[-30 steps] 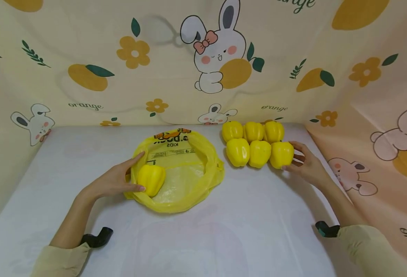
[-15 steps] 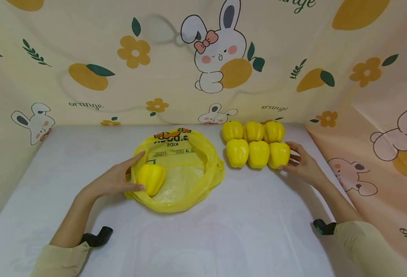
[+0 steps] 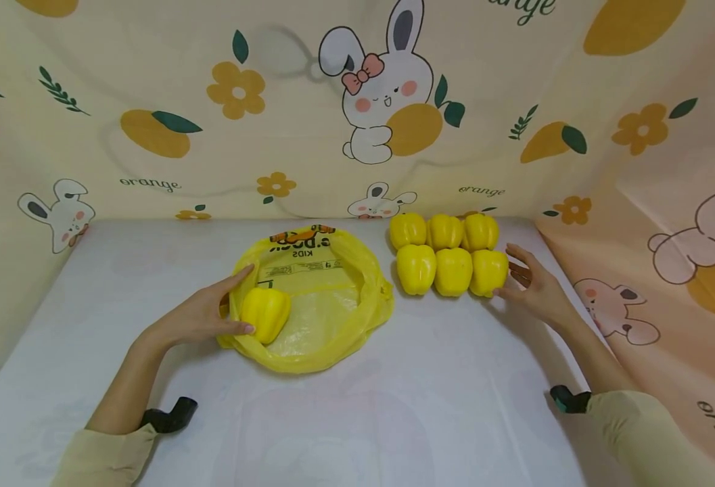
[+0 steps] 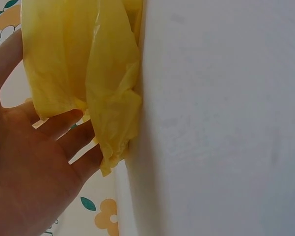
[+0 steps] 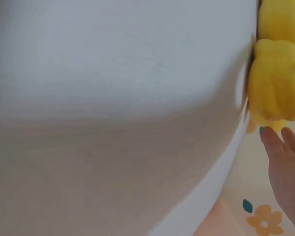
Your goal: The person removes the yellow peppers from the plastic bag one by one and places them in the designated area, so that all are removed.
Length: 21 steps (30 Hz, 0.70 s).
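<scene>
My left hand (image 3: 201, 318) rests at the left side of a round-mouthed yellow plastic bag (image 3: 369, 304), fingers spread and fairly straight. Its thumb and index finger reach the rim; in the left wrist view the other fingers lie along the outside of the bag (image 4: 64, 59). One yellow bell pepper (image 3: 266, 314) sits inside the bag, near that hand. To the right, several yellow bell peppers stand in two rows. My right hand (image 3: 534, 287) is beside the front row's right-end pepper (image 3: 489, 272), fingers apart and thumb tip right by its lower side.
The back row of peppers (image 3: 445, 232) stands close behind the front row. A patterned cloth wall (image 3: 284, 135) rises at the back, and another (image 3: 667, 270) runs along the right. White table surface (image 3: 357, 426) lies between the arms.
The right hand pushed the front row's right-end peppers slightly left, closing their gaps, then its fingers loosened from the end pepper. The left hand and bag have stayed put.
</scene>
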### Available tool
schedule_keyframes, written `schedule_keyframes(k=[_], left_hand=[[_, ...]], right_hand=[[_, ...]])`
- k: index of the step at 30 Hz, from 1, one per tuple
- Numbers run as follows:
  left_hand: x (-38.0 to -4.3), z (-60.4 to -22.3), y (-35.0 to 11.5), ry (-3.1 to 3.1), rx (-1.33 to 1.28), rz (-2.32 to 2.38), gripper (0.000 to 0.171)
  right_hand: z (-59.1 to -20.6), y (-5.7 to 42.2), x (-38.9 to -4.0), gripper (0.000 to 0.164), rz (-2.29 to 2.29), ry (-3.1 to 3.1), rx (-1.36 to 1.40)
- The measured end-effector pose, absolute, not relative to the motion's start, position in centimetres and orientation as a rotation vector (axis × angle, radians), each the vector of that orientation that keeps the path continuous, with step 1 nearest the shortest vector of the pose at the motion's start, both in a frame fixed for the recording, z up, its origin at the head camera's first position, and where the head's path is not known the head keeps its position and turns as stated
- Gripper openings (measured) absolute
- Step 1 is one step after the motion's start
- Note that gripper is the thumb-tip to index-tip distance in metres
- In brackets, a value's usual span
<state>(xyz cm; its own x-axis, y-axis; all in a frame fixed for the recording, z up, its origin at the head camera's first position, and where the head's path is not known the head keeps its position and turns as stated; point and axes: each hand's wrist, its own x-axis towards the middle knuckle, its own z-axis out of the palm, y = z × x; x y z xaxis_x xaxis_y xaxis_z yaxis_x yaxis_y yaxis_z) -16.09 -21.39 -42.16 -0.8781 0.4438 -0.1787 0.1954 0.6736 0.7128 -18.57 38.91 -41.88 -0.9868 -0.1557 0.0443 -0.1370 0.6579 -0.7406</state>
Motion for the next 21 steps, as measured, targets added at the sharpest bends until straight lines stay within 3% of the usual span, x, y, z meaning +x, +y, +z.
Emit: schedule_keyframes(k=[8, 21], left_hand=[[-16.0, -42.0, -21.5, 2.562, 0.490, 1.024, 0.108], [-15.4, -41.7, -21.5, 2.569, 0.542, 1.025, 0.104]], right_hand=[[-41.0, 38.1, -18.9, 0.082, -1.410, 2.912, -0.290], [-38.9, 33.1, -18.5, 0.075, -1.571, 2.931, -0.702]])
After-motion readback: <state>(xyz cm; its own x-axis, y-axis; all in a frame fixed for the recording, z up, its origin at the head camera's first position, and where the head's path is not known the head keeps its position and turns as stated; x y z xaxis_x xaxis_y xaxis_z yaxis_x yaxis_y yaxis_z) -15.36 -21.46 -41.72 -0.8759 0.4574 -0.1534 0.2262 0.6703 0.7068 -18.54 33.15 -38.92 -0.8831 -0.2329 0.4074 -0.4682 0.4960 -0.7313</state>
